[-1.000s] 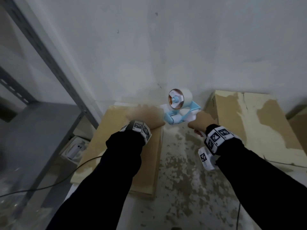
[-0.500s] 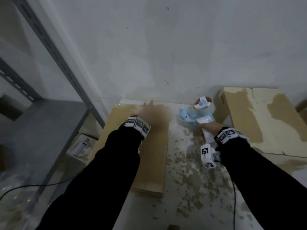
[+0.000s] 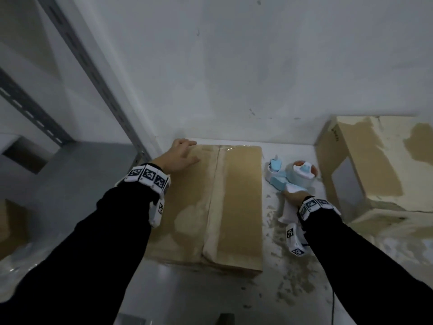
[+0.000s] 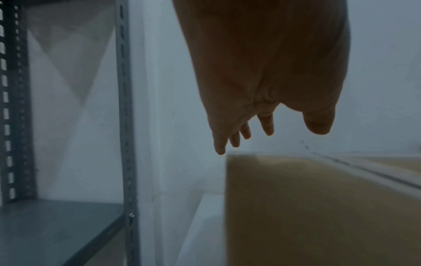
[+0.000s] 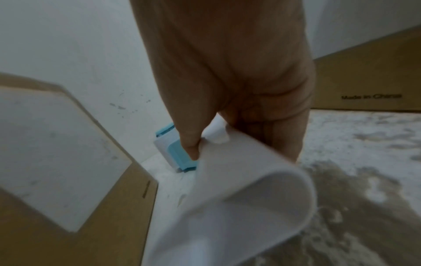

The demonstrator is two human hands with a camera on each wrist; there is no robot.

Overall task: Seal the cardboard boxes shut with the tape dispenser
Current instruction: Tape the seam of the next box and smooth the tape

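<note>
Floor (image 3: 293, 273) white, brown-flecked; pale wall (image 3: 234, 66); grey shelving (image 3: 70, 174) left.

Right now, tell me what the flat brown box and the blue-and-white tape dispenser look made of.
Flat brown box: matte cardboard, going by its dull tan face and folded flaps; a glossy clear tape strip runs along the seam. Blue-and-white tape dispenser: likely moulded plastic, smooth with a slight sheen.

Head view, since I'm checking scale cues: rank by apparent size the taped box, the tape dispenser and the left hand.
1. taped box, by far the largest.
2. tape dispenser.
3. left hand, nearly the dispenser's size, so that order is unsure.
</note>
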